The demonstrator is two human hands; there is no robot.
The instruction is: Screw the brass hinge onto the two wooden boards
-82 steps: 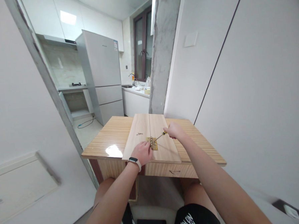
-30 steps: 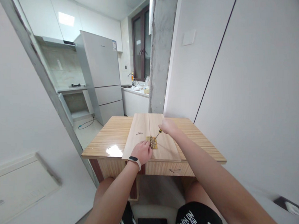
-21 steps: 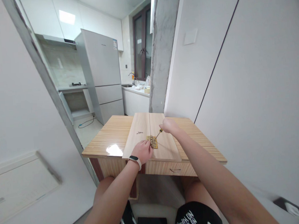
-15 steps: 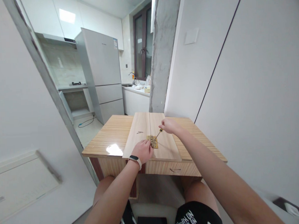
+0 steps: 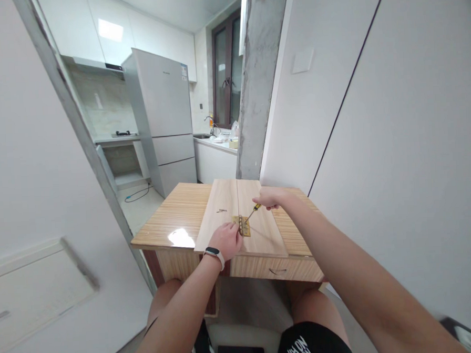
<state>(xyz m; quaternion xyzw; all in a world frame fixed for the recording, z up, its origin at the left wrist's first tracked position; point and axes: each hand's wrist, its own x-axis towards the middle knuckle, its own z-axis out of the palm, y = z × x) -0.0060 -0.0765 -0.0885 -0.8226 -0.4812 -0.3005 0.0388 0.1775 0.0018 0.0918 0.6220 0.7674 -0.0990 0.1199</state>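
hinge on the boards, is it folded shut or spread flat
Spread flat. The hinge lies open across the seam between the two boards, one leaf on each. The left hand rests beside it; the screwdriver tip meets it.

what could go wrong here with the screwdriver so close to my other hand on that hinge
1. The left hand presses beside the brass hinge, so if the screwdriver in the right hand slips off a screw, its tip could jab the fingers.
2. The two boards lie loose on the table; pushing may shift them and spoil the hinge alignment.
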